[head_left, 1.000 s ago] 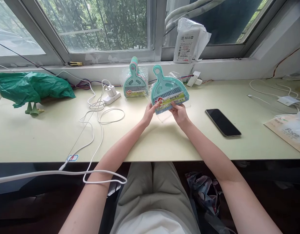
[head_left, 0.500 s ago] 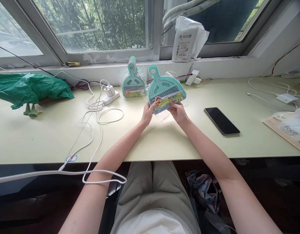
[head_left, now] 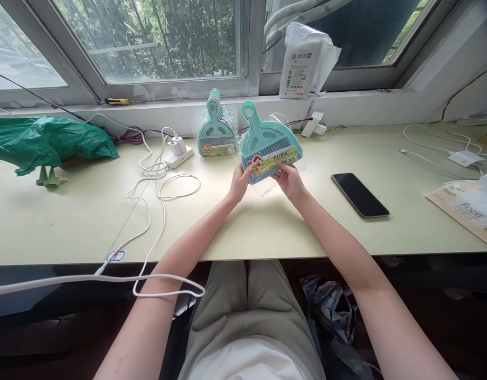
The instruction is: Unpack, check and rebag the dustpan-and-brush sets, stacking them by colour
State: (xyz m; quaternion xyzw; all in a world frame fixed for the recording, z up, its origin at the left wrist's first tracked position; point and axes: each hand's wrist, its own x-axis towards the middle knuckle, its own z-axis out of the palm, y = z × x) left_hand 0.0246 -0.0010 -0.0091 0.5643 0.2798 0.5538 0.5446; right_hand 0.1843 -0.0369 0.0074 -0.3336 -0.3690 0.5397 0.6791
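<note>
A turquoise dustpan and brush set (head_left: 269, 138) in clear plastic wrap is held up over the table, its handle pointing up and tilted left. My left hand (head_left: 240, 182) grips its lower left corner, thumb on the front. At the lower right, my right hand (head_left: 290, 182) pinches the edge with its thumb over the printed label. The fingers behind the set are hidden. Further back, to the left, several similar wrapped dustpan sets (head_left: 216, 129) lean upright in a row against the wall under the window.
On the right lie a black phone (head_left: 360, 195) and a tissue pack (head_left: 465, 208). White cables (head_left: 164, 198) and a power strip (head_left: 179, 157) spread over the left, beside a green plastic bag (head_left: 53, 142). A wrapped box (head_left: 299, 68) stands on the sill near a yellow cutter (head_left: 116, 101).
Almost nothing differs. Both hands keep the same hold on the dustpan set, and the whole view has shifted very slightly.
</note>
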